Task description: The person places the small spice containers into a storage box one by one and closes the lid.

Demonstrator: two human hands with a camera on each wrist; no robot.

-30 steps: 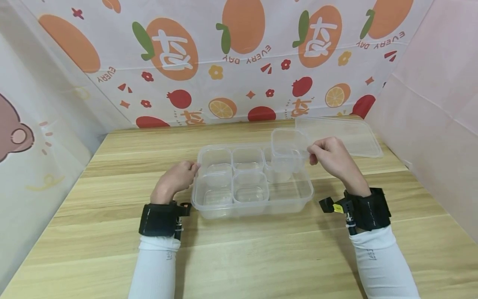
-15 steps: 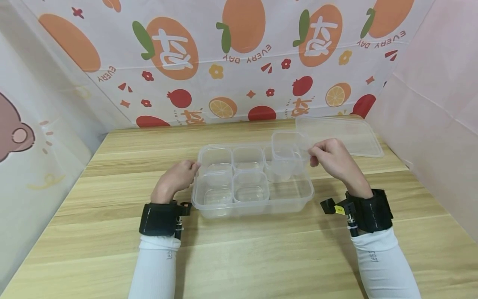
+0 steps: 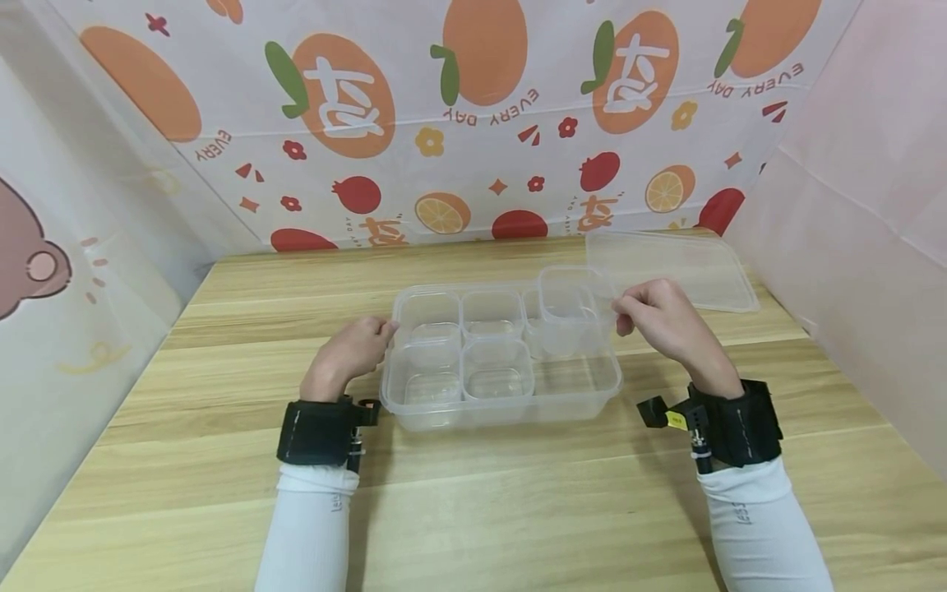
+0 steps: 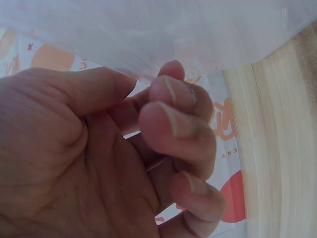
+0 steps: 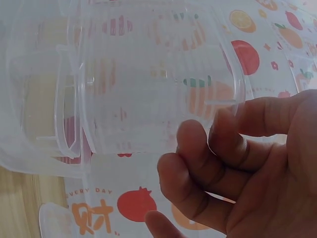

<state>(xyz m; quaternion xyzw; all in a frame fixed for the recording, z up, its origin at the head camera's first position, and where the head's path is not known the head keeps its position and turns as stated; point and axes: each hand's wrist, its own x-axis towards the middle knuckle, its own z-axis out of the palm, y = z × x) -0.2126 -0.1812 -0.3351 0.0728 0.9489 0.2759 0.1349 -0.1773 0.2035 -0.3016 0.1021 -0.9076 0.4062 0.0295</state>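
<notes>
A clear rectangular plastic container (image 3: 510, 413) sits on the wooden table with several small clear boxes inside. My left hand (image 3: 351, 355) pinches its rim at the left end; the left wrist view shows thumb and fingertips at the wall (image 4: 173, 37). My right hand (image 3: 662, 319) pinches the rim of a small clear box (image 3: 568, 330), which stands partly above the container's back right corner. In the right wrist view, thumb and fingers hold that box (image 5: 143, 94) by its edge. The front right section of the container shows its bare floor. The held box's bottom is hard to make out.
A clear flat lid (image 3: 684, 267) lies at the back right of the table (image 3: 503, 501), behind the right hand. A fruit-printed cloth (image 3: 473, 164) hangs along the back, with pale cloth at both sides.
My right hand has moved slightly down, and the small box it holds sits lower in the container's back right corner. The left hand stays at the container's rim.
</notes>
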